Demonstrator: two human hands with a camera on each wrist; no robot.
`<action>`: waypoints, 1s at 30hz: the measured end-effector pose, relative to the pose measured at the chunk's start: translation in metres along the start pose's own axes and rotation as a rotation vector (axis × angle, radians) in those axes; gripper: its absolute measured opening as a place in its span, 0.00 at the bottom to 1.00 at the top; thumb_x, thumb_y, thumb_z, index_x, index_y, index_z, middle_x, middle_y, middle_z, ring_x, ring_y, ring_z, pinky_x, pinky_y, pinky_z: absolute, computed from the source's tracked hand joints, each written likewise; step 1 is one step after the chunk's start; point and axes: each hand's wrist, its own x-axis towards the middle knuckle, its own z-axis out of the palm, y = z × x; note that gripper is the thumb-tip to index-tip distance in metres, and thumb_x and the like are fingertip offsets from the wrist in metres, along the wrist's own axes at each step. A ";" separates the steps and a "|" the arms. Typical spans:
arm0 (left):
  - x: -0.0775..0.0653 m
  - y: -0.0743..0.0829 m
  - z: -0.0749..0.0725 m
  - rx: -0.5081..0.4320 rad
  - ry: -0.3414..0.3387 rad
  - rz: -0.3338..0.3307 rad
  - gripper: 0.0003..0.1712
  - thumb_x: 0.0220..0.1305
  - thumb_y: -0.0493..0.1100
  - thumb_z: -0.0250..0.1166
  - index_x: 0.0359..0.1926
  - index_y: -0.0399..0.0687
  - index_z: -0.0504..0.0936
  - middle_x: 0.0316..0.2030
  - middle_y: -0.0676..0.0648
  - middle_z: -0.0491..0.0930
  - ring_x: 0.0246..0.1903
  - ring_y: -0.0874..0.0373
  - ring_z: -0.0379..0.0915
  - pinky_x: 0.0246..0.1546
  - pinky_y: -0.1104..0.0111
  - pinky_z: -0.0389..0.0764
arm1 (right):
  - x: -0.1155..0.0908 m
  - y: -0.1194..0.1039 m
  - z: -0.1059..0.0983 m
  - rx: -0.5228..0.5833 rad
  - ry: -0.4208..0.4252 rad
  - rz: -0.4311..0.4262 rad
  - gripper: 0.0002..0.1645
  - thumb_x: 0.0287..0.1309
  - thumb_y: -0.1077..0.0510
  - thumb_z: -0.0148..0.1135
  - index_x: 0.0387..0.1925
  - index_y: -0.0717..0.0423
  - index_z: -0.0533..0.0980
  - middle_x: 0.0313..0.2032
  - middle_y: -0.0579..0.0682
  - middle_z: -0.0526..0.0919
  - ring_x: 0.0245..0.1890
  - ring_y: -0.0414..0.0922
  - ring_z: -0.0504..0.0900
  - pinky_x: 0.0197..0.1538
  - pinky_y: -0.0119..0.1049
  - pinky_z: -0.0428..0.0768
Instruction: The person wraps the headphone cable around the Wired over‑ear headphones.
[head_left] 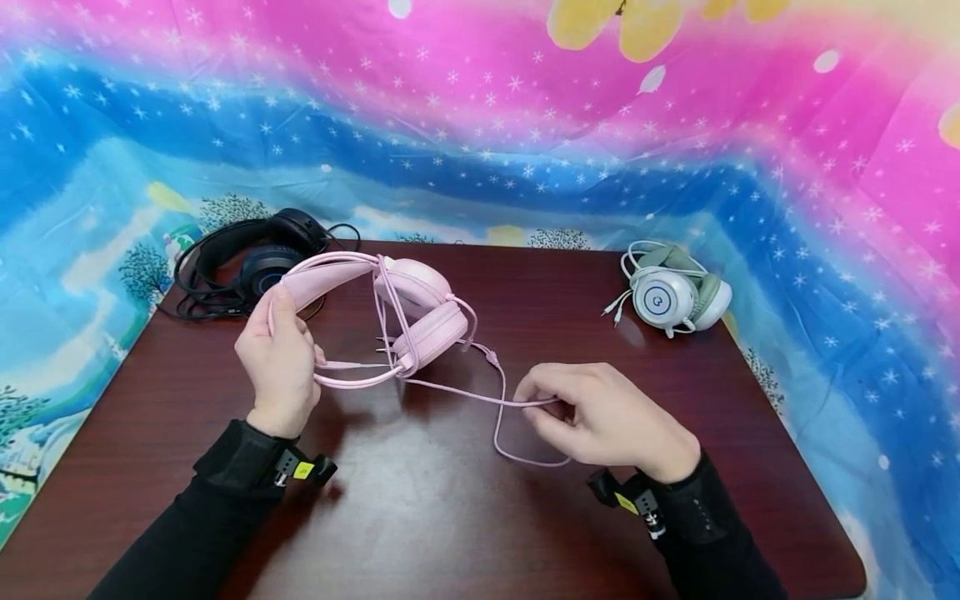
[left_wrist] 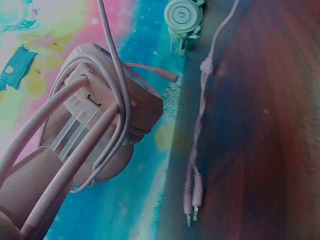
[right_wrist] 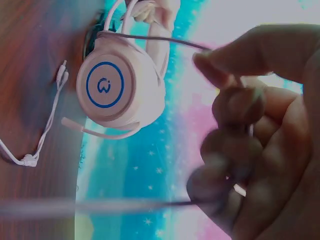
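A pink headset [head_left: 432, 332] is held up over the table, its headband [head_left: 330, 283] in my left hand [head_left: 281, 362], which grips it between thumb and fingers. Loops of pink cable [left_wrist: 125, 95] go round the ear cups. My right hand [head_left: 611, 412] pinches the cable [head_left: 465, 392], drawn out from the headset in a nearly straight line; its fingers curl round the cable [right_wrist: 185, 44] in the right wrist view. Two plugs [left_wrist: 192, 200] at the cable's end hang below a small splitter [left_wrist: 206, 66]. A microphone boom [right_wrist: 107, 135] sticks out beside the round logo cup [right_wrist: 105, 86].
A black headset [head_left: 262, 258] with its cable lies at the table's back left. At the back right lies a white and green headset [head_left: 667, 292], its cable wrapped and plugs loose. The dark wooden table [head_left: 420, 517] meets a colourful cloth backdrop [head_left: 480, 125] behind.
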 end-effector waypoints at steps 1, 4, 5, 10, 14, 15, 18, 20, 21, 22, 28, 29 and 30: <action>0.000 0.002 0.001 0.001 -0.007 -0.003 0.17 0.84 0.52 0.62 0.45 0.43 0.84 0.16 0.53 0.66 0.07 0.61 0.61 0.10 0.75 0.70 | -0.001 0.001 -0.003 0.041 -0.002 0.001 0.12 0.70 0.61 0.70 0.43 0.36 0.82 0.28 0.30 0.72 0.23 0.27 0.65 0.27 0.23 0.66; -0.001 0.008 0.002 0.005 -0.053 -0.042 0.18 0.84 0.53 0.62 0.44 0.42 0.84 0.15 0.54 0.64 0.07 0.61 0.60 0.10 0.75 0.70 | -0.004 0.006 -0.009 0.128 0.026 -0.015 0.15 0.71 0.64 0.71 0.46 0.36 0.84 0.32 0.30 0.76 0.27 0.28 0.70 0.28 0.23 0.69; -0.001 0.010 0.002 0.014 -0.077 -0.063 0.18 0.84 0.53 0.62 0.45 0.42 0.84 0.15 0.54 0.64 0.07 0.61 0.59 0.10 0.74 0.70 | -0.005 0.007 -0.011 0.129 0.049 -0.027 0.17 0.71 0.64 0.72 0.48 0.36 0.85 0.34 0.30 0.77 0.28 0.29 0.72 0.29 0.22 0.70; -0.001 0.015 -0.002 0.095 -0.202 -0.209 0.20 0.83 0.58 0.62 0.53 0.45 0.84 0.16 0.56 0.60 0.10 0.61 0.57 0.11 0.74 0.68 | -0.003 0.012 -0.015 -0.065 0.228 -0.113 0.18 0.67 0.64 0.75 0.52 0.40 0.89 0.34 0.34 0.78 0.29 0.29 0.70 0.32 0.22 0.68; 0.000 0.016 -0.004 0.143 -0.282 -0.324 0.21 0.83 0.59 0.62 0.56 0.47 0.82 0.18 0.57 0.60 0.12 0.63 0.55 0.13 0.75 0.66 | 0.003 0.014 -0.011 -0.153 0.371 -0.127 0.17 0.63 0.64 0.79 0.51 0.44 0.90 0.31 0.37 0.78 0.27 0.32 0.69 0.31 0.24 0.66; 0.000 0.016 -0.003 0.152 -0.300 -0.350 0.20 0.84 0.59 0.61 0.56 0.47 0.81 0.18 0.58 0.60 0.12 0.63 0.55 0.13 0.75 0.65 | 0.005 0.014 -0.009 -0.163 0.402 -0.121 0.16 0.62 0.63 0.80 0.49 0.45 0.90 0.30 0.38 0.78 0.27 0.33 0.70 0.32 0.25 0.66; -0.002 0.014 0.000 0.189 -0.362 -0.408 0.19 0.85 0.58 0.59 0.52 0.47 0.79 0.17 0.59 0.60 0.12 0.65 0.56 0.13 0.74 0.63 | 0.011 0.018 -0.004 -0.157 0.483 -0.111 0.16 0.56 0.64 0.84 0.46 0.47 0.91 0.31 0.40 0.81 0.28 0.34 0.72 0.33 0.26 0.68; -0.005 0.013 0.002 0.227 -0.415 -0.426 0.19 0.86 0.58 0.57 0.49 0.46 0.78 0.16 0.59 0.59 0.12 0.65 0.55 0.13 0.74 0.63 | 0.014 0.021 0.000 -0.139 0.504 -0.107 0.17 0.54 0.64 0.85 0.45 0.48 0.91 0.32 0.40 0.83 0.29 0.34 0.74 0.33 0.26 0.68; -0.007 0.013 0.003 0.249 -0.443 -0.434 0.19 0.86 0.57 0.57 0.49 0.46 0.78 0.16 0.59 0.59 0.12 0.65 0.55 0.13 0.74 0.63 | 0.017 0.023 0.001 -0.129 0.505 -0.112 0.16 0.54 0.64 0.85 0.45 0.48 0.92 0.32 0.41 0.84 0.30 0.34 0.74 0.33 0.27 0.69; -0.008 0.013 0.003 0.271 -0.473 -0.437 0.19 0.87 0.57 0.57 0.50 0.45 0.78 0.16 0.59 0.59 0.12 0.65 0.55 0.13 0.74 0.63 | 0.019 0.024 0.003 -0.116 0.502 -0.117 0.17 0.54 0.64 0.85 0.45 0.48 0.92 0.33 0.41 0.84 0.30 0.34 0.75 0.33 0.26 0.69; -0.018 0.014 0.009 0.288 -0.629 -0.493 0.22 0.88 0.56 0.56 0.64 0.42 0.76 0.19 0.59 0.58 0.12 0.66 0.54 0.13 0.76 0.61 | 0.027 0.036 0.015 -0.070 0.460 -0.128 0.20 0.57 0.68 0.82 0.49 0.49 0.92 0.34 0.43 0.84 0.31 0.36 0.75 0.34 0.25 0.69; -0.020 0.015 0.010 0.272 -0.651 -0.509 0.21 0.88 0.55 0.56 0.63 0.44 0.76 0.19 0.59 0.58 0.12 0.67 0.53 0.13 0.76 0.60 | 0.028 0.038 0.018 -0.061 0.458 -0.131 0.20 0.57 0.69 0.82 0.50 0.50 0.92 0.34 0.43 0.84 0.31 0.36 0.76 0.34 0.25 0.70; -0.021 0.015 0.010 0.250 -0.673 -0.526 0.20 0.88 0.55 0.56 0.59 0.43 0.76 0.19 0.59 0.58 0.12 0.67 0.53 0.13 0.77 0.60 | 0.029 0.040 0.020 -0.054 0.457 -0.131 0.21 0.57 0.70 0.81 0.50 0.50 0.92 0.34 0.43 0.85 0.32 0.36 0.76 0.34 0.25 0.71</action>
